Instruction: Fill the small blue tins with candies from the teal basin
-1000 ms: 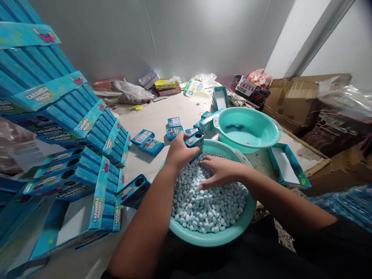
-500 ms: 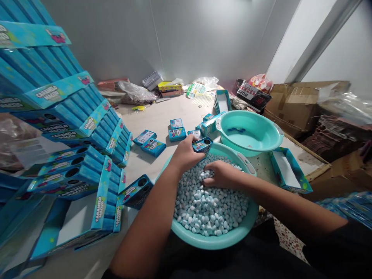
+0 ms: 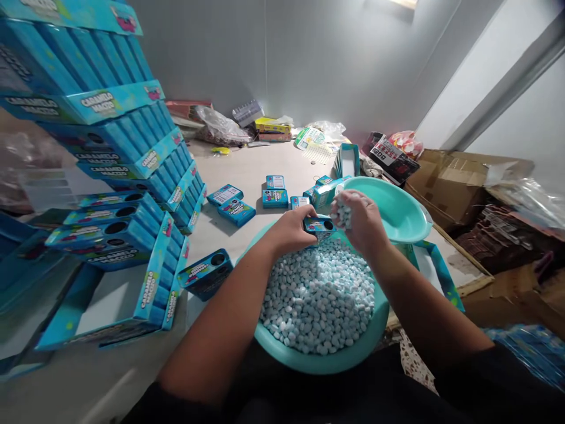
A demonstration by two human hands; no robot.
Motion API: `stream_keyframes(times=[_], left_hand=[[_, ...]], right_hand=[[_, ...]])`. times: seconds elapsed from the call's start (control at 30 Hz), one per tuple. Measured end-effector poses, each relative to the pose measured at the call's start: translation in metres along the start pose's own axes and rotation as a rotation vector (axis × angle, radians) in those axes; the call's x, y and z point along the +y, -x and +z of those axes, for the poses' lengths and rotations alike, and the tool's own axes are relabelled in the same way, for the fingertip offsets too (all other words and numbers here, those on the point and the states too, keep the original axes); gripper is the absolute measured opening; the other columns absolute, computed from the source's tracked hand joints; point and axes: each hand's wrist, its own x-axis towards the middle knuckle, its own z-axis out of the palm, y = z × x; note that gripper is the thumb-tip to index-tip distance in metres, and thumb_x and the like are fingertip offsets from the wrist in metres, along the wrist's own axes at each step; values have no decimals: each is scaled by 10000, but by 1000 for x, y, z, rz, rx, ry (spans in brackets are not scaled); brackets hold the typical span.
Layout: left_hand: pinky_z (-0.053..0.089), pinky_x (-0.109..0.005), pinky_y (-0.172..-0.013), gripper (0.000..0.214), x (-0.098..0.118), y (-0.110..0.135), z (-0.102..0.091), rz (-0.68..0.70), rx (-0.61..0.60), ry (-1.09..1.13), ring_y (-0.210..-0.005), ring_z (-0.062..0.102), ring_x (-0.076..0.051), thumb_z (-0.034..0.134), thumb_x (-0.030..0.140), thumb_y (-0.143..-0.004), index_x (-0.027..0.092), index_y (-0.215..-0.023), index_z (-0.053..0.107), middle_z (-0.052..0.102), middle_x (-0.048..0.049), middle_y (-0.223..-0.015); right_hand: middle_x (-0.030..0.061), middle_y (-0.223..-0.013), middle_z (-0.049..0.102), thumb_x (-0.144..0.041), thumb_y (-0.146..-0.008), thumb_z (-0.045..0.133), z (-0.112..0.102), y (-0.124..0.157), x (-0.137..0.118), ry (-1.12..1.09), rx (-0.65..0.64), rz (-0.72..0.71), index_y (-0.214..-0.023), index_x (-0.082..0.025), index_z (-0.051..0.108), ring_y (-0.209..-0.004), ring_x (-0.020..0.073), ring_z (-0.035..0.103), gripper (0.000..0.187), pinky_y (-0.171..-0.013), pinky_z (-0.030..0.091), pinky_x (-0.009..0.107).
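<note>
My left hand [image 3: 295,232] grips a small blue candy box [image 3: 318,225] over the far side of a turquoise basin [image 3: 322,364]. A round dark spot shows on the box's upper face. Heaped in the basin are pale blue and white candies [image 3: 318,300]. Just right of the box, my right hand [image 3: 362,221] is raised and closed around a handful of these candies [image 3: 342,213], several of them showing between the fingers. Another candy box [image 3: 206,274] with a dark round spot stands beside my left forearm.
Stacked display trays [image 3: 128,159] full of blue boxes tower on the left. Loose boxes [image 3: 237,211] lie on the table. A second turquoise basin [image 3: 404,212] sits behind my right hand, with an open blue tray [image 3: 435,274] beside it. Cardboard cartons [image 3: 454,182] stand at right.
My right hand has risen out of the candy heap with a handful and come up beside the box. My left hand still holds the box, now turned flatter. The camera view has shifted slightly.
</note>
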Motion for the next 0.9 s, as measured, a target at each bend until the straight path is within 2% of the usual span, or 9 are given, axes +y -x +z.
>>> stream_keyframes(times=[0.1, 0.23, 0.33, 0.5, 0.63, 0.8, 0.9], left_hand=[[415, -290, -663, 312, 0, 1, 1, 40, -77, 53, -749, 559, -167, 668, 203, -608, 211, -916, 617, 632, -1, -820], [435, -309, -668, 314, 1, 2, 3, 58, -107, 70, -746, 568, -176, 667, 203, -602, 224, -914, 634, 635, 3, -813], [445, -325, -665, 328, 2, 2, 2, 28, -108, 51, -753, 578, -195, 671, 198, -594, 229, -919, 633, 633, 0, -803], [451, -335, -683, 321, 2, 1, 1, 29, -117, 17, -795, 600, -213, 662, 191, -607, 228, -924, 627, 659, -15, -849], [457, -339, -699, 313, 3, 2, 0, 17, -132, 9, -823, 613, -223, 668, 191, -609, 226, -916, 624, 672, -18, -871], [460, -337, -690, 312, 2, 1, -1, 5, -144, 29, -797, 618, -216, 676, 188, -608, 224, -914, 626, 672, -17, -848], [472, -349, -707, 345, 1, 1, 0, -4, -143, 47, -812, 627, -225, 678, 185, -606, 224, -945, 630, 677, -23, -872]], right_hand=[[23, -715, 512, -431, -864, 501, 3, -11, -1, 12, 74, -39, -829, -220, 482, -571, 127, 478, 215, -485, 380, 277], [77, -819, 527, -481, -883, 416, 6, -15, 7, 112, 85, -8, -968, -208, 473, -683, 181, 531, 292, -555, 438, 325], [84, -845, 516, -497, -872, 409, 4, -13, 14, 87, 89, 36, -1007, -207, 459, -717, 191, 526, 324, -588, 448, 336], [50, -806, 480, -506, -852, 460, 0, -10, 21, 0, 134, 56, -938, -219, 443, -685, 163, 497, 300, -580, 439, 315], [24, -758, 467, -528, -823, 523, -6, -13, 25, -85, 111, 95, -911, -224, 455, -676, 157, 498, 324, -594, 436, 312], [39, -767, 475, -665, -837, 381, -16, -17, 34, 114, 28, 11, -936, -233, 458, -745, 200, 547, 450, -626, 434, 340], [51, -769, 493, -635, -849, 351, -16, -15, 36, 152, 21, 34, -937, -223, 459, -755, 206, 567, 434, -627, 447, 349]])
